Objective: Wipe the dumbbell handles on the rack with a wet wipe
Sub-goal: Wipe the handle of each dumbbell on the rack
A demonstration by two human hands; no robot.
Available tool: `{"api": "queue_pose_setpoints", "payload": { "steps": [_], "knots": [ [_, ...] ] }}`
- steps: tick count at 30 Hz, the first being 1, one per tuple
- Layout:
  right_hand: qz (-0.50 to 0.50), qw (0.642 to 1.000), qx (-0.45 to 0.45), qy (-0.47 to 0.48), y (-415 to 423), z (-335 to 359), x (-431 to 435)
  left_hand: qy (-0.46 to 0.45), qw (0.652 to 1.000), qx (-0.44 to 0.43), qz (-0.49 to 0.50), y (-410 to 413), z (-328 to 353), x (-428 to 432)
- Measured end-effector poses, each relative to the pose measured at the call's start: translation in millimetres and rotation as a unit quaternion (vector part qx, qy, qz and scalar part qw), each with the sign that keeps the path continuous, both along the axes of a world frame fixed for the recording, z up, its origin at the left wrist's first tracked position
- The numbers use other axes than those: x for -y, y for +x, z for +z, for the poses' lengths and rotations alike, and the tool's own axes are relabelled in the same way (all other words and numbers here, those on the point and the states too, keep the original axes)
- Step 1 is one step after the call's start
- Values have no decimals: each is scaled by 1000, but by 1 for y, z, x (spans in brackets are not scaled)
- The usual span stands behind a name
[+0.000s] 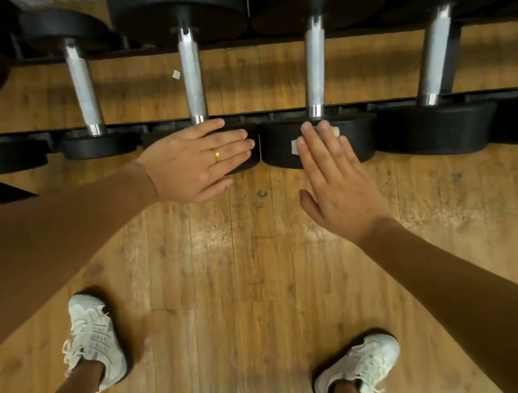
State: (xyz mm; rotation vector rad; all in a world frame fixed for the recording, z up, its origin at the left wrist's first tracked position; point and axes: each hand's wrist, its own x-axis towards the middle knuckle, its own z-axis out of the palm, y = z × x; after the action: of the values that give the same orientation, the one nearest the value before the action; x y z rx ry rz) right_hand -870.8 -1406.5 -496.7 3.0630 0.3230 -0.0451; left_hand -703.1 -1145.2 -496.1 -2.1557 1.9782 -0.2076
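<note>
Two flat hands, grips wide, fingers straight: left hand [191, 159] lies on the near head of one dumbbell [191, 69], right hand [338, 179] on the next dumbbell [313, 67] head. Both sit on the rack [152, 129], steel handles just past the fingertips. White scrap [295, 145] shows under the right fingers; can't tell what it is.

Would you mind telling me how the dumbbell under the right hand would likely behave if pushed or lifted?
The dumbbell is probably heavy, judging by its thick black heads. Those round heads might roll once off the rack, which seems to cradle them.
</note>
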Motion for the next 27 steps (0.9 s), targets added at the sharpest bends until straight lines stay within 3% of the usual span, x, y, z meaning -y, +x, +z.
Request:
{"api": "queue_pose_setpoints", "payload": {
  "steps": [8,27],
  "knots": [
    [106,975,-38,-193,18,17,-7,-30,1000,4,-1,-2,-5,-1],
    [93,957,-128,-241,33,16,-59,-34,999,25,8,-5,-7,-4]
  ]
}}
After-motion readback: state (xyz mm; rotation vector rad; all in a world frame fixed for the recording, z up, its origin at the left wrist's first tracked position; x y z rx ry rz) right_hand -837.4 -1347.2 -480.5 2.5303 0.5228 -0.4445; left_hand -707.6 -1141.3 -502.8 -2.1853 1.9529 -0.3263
